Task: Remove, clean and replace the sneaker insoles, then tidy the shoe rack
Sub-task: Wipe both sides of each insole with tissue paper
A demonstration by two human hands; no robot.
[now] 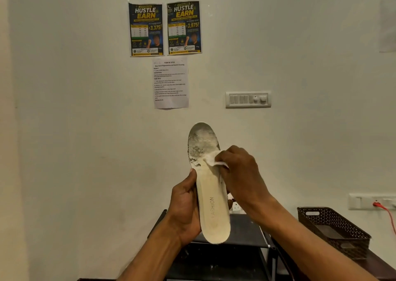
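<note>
A cream insole [211, 195] printed "FASHION" stands upright in front of me, toe end up, its toe area worn grey and flaking. My left hand [185, 207] grips its left edge near the heel, thumb on the front face. My right hand [240, 173] pinches a small white wipe [211, 159] and presses it against the insole's upper middle. The dark shoe rack [244, 231] sits below and behind the insole, partly hidden by my arms.
A dark perforated basket [334, 231] rests on a dark surface at lower right. A red cable [385, 212] hangs from a wall socket at right. Posters, a task sheet and a switch panel [248, 99] are on the wall ahead.
</note>
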